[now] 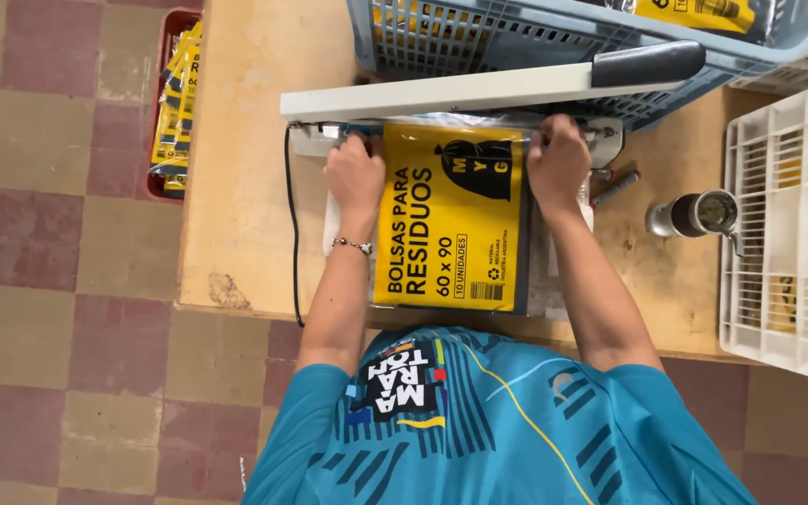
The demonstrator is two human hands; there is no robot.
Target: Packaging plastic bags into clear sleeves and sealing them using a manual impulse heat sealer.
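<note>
Table: pale wood, worn, over a checkered floor. It carries everything below.

Blue crate: at the far edge, behind the sealer. A white crate stands to the right with yellow packets inside. A red tray of similar packets sits off the table's left side.

Heat sealer: white arm raised, with a black handle at its right end. The base bar lies crosswise below it.

Yellow packet: flat on the table in front of the person, between the two forearms. Its far end reaches the sealer's bar under the raised arm. The long axis runs from the person straight away toward the sealer. The clear film mouth points at the bar and the closed end points back at the person.

Left hand: curled over the packet's far left corner, pressing it at the bar.
Right hand: does the same at the far right corner. The fingertips are tucked under the arm's shadow, so it is probably a pinch on the film, but this is not certain.

Step, as judged: lining up the mouth on the bar, seal not yet made. The next move would call for film that is taut and square across the bar, and both hands clear of the arm.

Metal cup: stands to the right, apart from the packet.
</note>
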